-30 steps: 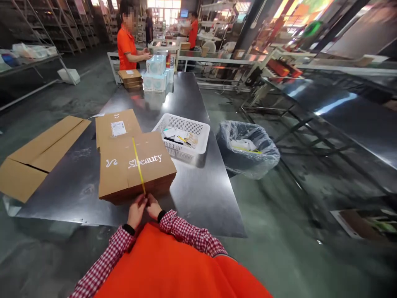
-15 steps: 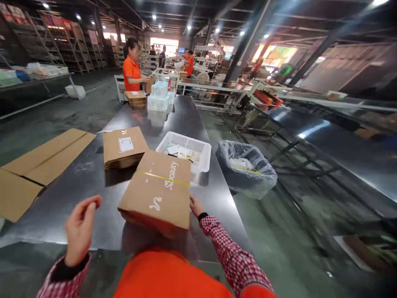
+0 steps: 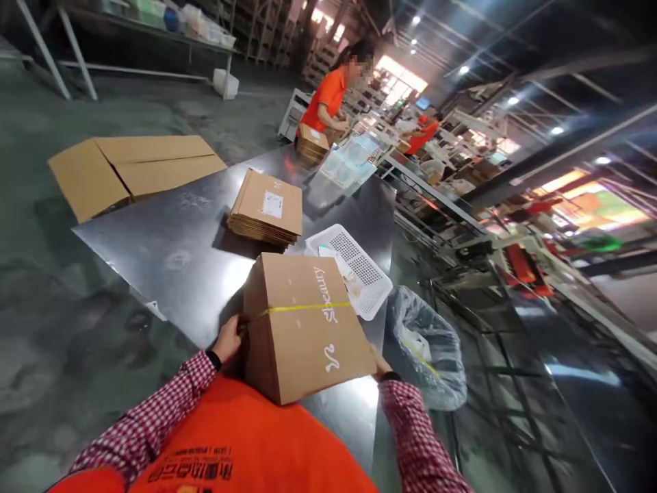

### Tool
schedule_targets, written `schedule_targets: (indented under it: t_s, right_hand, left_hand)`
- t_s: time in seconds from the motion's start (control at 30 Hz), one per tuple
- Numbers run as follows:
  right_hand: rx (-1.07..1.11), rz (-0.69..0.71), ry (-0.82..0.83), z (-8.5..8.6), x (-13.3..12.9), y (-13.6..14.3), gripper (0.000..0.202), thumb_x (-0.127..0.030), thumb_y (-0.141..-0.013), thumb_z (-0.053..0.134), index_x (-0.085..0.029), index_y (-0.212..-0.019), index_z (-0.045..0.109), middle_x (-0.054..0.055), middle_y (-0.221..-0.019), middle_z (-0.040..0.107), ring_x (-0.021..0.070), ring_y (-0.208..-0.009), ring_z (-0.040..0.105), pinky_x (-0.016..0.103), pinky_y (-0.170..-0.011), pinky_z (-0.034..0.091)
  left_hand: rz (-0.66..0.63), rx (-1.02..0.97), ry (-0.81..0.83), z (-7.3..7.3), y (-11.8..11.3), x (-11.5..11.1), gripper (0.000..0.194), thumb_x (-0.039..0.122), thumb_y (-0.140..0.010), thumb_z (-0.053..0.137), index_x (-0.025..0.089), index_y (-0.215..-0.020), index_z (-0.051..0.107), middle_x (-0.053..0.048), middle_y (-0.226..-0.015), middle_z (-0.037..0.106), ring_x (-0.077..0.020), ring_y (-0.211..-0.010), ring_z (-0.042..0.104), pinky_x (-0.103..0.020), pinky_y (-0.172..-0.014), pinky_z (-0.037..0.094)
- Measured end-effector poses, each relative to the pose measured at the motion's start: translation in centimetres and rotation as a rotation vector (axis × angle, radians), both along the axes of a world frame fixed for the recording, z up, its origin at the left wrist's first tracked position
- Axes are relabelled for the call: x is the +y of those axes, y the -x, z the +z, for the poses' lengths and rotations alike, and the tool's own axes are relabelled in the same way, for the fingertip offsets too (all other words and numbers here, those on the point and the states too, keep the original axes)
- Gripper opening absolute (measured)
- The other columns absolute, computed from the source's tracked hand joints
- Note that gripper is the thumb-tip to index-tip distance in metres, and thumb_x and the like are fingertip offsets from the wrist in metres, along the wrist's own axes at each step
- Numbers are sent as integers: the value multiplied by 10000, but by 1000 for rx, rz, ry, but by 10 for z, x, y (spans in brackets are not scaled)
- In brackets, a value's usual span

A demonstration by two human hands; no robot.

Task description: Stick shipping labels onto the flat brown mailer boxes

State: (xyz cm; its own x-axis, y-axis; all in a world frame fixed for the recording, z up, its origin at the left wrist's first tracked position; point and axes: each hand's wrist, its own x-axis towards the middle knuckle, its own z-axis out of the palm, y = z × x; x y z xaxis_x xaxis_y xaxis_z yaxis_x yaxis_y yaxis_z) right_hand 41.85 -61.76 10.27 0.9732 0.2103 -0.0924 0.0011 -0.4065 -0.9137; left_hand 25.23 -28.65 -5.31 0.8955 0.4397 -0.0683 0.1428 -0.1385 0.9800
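A thick bundle of brown cardboard boxes [image 3: 302, 342] with white lettering and a yellow strap around it is at the table's near end, against my orange shirt. My left hand [image 3: 228, 340] is closed at its left side, fingers curled by the strap. On the opposite side, my right hand [image 3: 378, 363] grips the right edge, its fingertips hidden by the cardboard. Just beyond lies a stack of flat cartons [image 3: 269, 209] with a white label. A white perforated basket [image 3: 367, 263] holding papers and small items sits to the right of that stack.
An opened cardboard carton [image 3: 154, 161] stands beyond the table's left edge. To the right is a bin lined with clear plastic [image 3: 431, 356]. Pale blue boxes [image 3: 349, 161] are piled at the metal table's [image 3: 179, 257] far end, near a co-worker [image 3: 328, 96] in orange.
My left hand has come from the air onto the bundle's left side. The bundle has turned and tipped, showing its left side. My view has swung left and tilted.
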Motion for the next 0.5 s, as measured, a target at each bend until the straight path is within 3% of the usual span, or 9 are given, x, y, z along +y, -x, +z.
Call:
schedule_targets:
  t_s: [0.1,0.17,0.2,0.27,0.33,0.43,0.5]
  right_hand:
    - [-186,-165,-81,46,14,-46,294,-366,-522,712,-190,-747,640,22,-684,656,171,-589,621,313,-569,526]
    - [-408,-246,-199,81,47,-60,332,-385,-580,684,-189,-843,631,-8,-732,648,136,-638,621,306,-670,533]
    - [-495,-215,-230,97,71,-58,326,-374,-617,675,-192,-884,630,-10,-762,652,129,-671,626,308,-716,530]
    - [-593,50,-181,120,126,-35,257,-332,-715,646,-192,-931,634,13,-818,672,142,-744,641,326,-769,523]
    - [-643,436,-10,127,183,1,178,-286,-804,589,-193,-945,646,40,-868,690,159,-821,650,334,-802,516]
    - [-681,927,257,110,253,50,180,-209,-883,499,-179,-963,657,58,-919,702,155,-855,650,299,-794,512]
    - [-663,1149,475,89,283,67,202,-159,-888,492,-155,-1005,657,73,-959,704,160,-890,648,288,-815,503]
  left_hand:
    - [-81,3,-77,-4,-3,8,178,161,-814,596,130,-988,577,-54,-1010,620,-183,-947,596,-401,-871,481]
    - [-148,2,-130,-3,-6,14,157,236,-837,604,135,-955,583,-47,-998,610,-182,-940,584,-397,-854,476]
    - [-184,2,-154,-2,-9,17,166,270,-843,603,136,-940,586,-44,-987,608,-180,-932,580,-393,-844,475]
    - [-256,2,-195,0,-13,24,195,321,-853,594,138,-919,591,-38,-955,608,-172,-895,580,-381,-816,477]
    - [-322,4,-224,0,-18,30,219,350,-861,584,137,-915,593,-30,-915,610,-159,-843,584,-363,-780,485]
    - [-386,0,-235,-1,-23,37,244,371,-868,574,131,-906,601,-17,-869,614,-145,-777,593,-333,-724,500]
    - [-383,-12,-222,-2,-24,38,250,371,-871,572,128,-918,604,-17,-874,619,-145,-772,599,-326,-712,508]
